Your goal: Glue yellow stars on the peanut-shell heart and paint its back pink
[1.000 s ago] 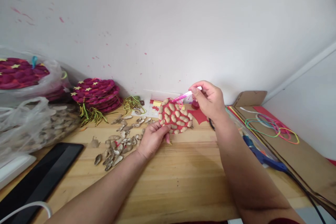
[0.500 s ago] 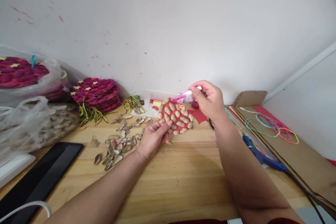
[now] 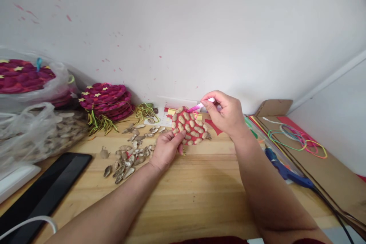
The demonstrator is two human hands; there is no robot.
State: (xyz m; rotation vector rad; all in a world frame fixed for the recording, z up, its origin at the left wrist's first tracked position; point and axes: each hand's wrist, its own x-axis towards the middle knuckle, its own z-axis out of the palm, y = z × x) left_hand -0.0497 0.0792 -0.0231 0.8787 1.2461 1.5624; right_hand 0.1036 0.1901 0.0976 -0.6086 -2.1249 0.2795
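Observation:
A round red disc (image 3: 196, 134) covered with peanut shells is tilted up over the table's middle. My left hand (image 3: 168, 146) pinches its lower left edge, thumb on top. In my right hand (image 3: 224, 112) is a white and pink brush (image 3: 201, 105), gripped between thumb and fingers, its pink tip touching the top of the disc among the shells. The shells on the disc look plain tan. Loose peanut shells (image 3: 126, 164) lie to the left of my left hand.
Stacked magenta discs with yellow stars (image 3: 105, 101) stand at the back left, beside green cords (image 3: 145, 112). Plastic bags (image 3: 40, 133) and a black tablet (image 3: 48, 194) lie left. On the right are a blue glue gun (image 3: 286, 171), cardboard (image 3: 323, 171) and coloured cords (image 3: 303, 141).
My right hand has moved slightly left and down, bringing the brush tip a little further onto the disc. The left hand still holds the disc, which is tilted slightly differently.

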